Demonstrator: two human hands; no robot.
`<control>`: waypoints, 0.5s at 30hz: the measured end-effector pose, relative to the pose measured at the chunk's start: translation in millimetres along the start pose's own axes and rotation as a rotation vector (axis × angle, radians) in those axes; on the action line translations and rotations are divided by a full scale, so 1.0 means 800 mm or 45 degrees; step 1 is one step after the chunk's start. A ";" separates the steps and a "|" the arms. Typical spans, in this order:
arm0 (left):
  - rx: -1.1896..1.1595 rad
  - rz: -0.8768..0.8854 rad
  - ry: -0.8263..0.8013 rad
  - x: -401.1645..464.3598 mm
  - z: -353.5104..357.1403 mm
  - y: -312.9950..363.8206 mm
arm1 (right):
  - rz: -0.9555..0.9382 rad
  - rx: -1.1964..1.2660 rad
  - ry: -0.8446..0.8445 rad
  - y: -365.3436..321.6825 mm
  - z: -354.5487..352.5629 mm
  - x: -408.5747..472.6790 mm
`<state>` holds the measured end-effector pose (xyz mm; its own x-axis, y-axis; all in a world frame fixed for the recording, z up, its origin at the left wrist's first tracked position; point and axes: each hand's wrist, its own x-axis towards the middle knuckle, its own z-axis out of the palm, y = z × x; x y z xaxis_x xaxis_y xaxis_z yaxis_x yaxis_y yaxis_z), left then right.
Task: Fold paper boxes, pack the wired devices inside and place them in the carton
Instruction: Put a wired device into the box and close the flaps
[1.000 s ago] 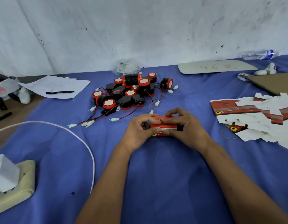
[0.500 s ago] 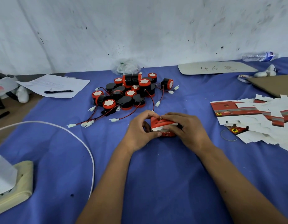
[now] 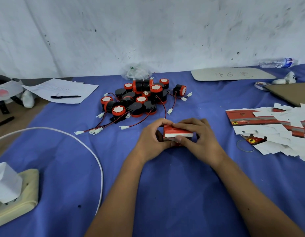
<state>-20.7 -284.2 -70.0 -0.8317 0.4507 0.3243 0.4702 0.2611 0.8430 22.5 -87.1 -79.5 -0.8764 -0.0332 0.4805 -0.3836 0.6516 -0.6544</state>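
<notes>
A small red and white paper box (image 3: 177,133) sits on the blue cloth in the middle of the table, held between both hands. My left hand (image 3: 151,141) grips its left end, fingers curled over the top edge. My right hand (image 3: 198,139) grips its right side, thumb pressing the white front flap. Behind the box lies a heap of black and red wired devices (image 3: 141,98) with red-black leads and white plugs. Flat unfolded box blanks (image 3: 271,127) are piled at the right. The box's contents are hidden.
A brown carton flap (image 3: 292,94) lies at the far right, a cardboard sheet (image 3: 232,74) and a water bottle (image 3: 278,62) behind it. Papers with a pen (image 3: 65,96) lie at the far left. A white cable (image 3: 90,149) curves to a power strip (image 3: 18,194) at the near left.
The box has been turned so its white front flap faces me. Both hands have shifted their grip on it and stayed in the same spot.
</notes>
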 end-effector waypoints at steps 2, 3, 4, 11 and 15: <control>-0.004 0.000 0.011 0.000 0.002 0.000 | 0.049 0.059 0.022 -0.002 0.003 0.002; -0.011 -0.005 0.022 0.000 0.002 0.000 | 0.084 0.126 0.024 -0.005 0.004 0.004; -0.016 -0.007 0.033 0.000 0.003 0.000 | 0.117 0.181 0.015 -0.007 0.005 0.004; -0.105 -0.008 0.067 -0.001 0.004 0.003 | 0.148 0.172 -0.207 -0.011 0.009 -0.001; -0.155 0.010 0.146 -0.003 0.004 0.004 | 0.117 0.209 -0.132 -0.010 0.006 0.000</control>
<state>-16.6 -282.0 -69.6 -0.8595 0.3503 0.3723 0.4438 0.1497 0.8835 24.2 -95.9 -76.7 -0.9320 -0.0628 0.3570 -0.3353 0.5234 -0.7834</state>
